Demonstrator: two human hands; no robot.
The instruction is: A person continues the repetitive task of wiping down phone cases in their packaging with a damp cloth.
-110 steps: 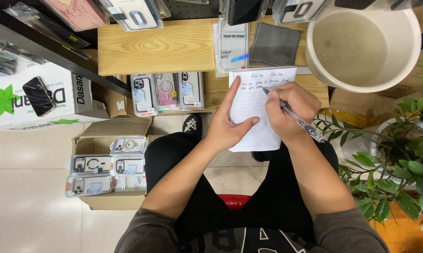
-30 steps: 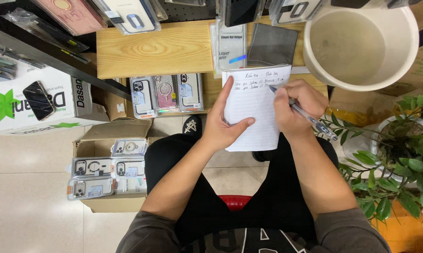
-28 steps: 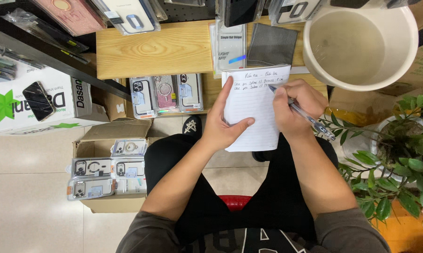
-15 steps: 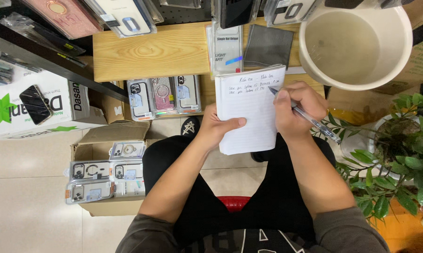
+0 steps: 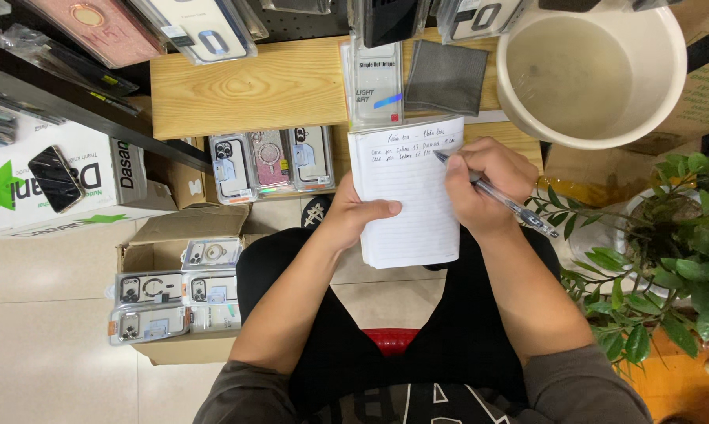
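A lined white notepad (image 5: 411,196) rests over my lap, with a few handwritten lines at its top. My left hand (image 5: 353,222) grips its left edge, thumb lying across the page. My right hand (image 5: 484,184) holds a clear-barrelled pen (image 5: 502,199), its tip touching the third written line near the pad's upper right. I sit in dark trousers on a red stool (image 5: 400,340).
A wooden shelf (image 5: 244,82) ahead carries packaged phone cases (image 5: 270,159). An open cardboard box (image 5: 178,286) with more cases stands on the tiled floor at left. A large white bucket (image 5: 594,67) is at upper right, a potted plant (image 5: 668,251) at right.
The notepad and both hands have shifted slightly left and lower in view. The pen tip has moved along to the third written line. My left thumb now lies flatter on the page.
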